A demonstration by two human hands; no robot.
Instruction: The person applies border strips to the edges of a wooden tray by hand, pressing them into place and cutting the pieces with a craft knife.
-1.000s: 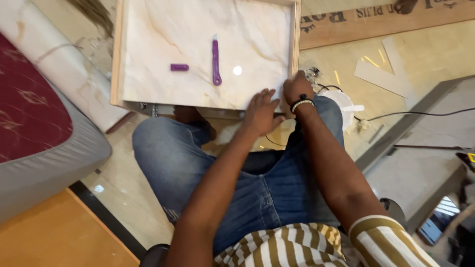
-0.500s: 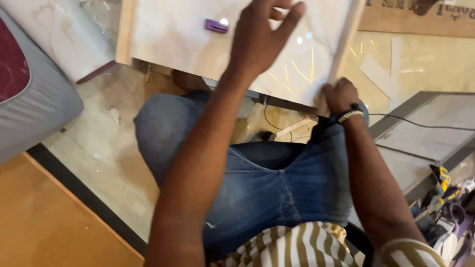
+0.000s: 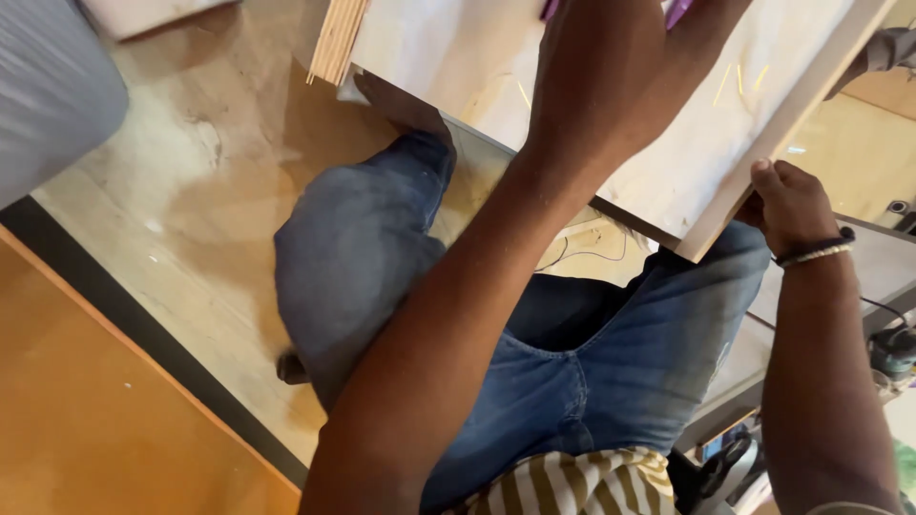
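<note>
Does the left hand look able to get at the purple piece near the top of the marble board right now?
Probably yes. The left hand lies flat on the marble board, and the purple piece peeks out right beside its fingers, nothing between them. The right hand only grips the board's corner.

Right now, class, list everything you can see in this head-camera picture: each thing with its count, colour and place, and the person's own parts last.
marble-look panel: one, cream with a pale wood edge, top centre, tilted.
purple pieces: at least two, purple, top edge of the panel, mostly hidden by the left hand.
floor: one, beige, left.
orange board: one, orange, bottom left.
grey cushion: one, grey, top left.
power tool: one, dark, right edge, partly cut off.
jeans: one pair, blue, centre.
striped shirt: one, cream and olive, bottom.
left hand: one, over the panel.
right hand: one, wearing a wristband, gripping the panel's lower right corner.
</note>
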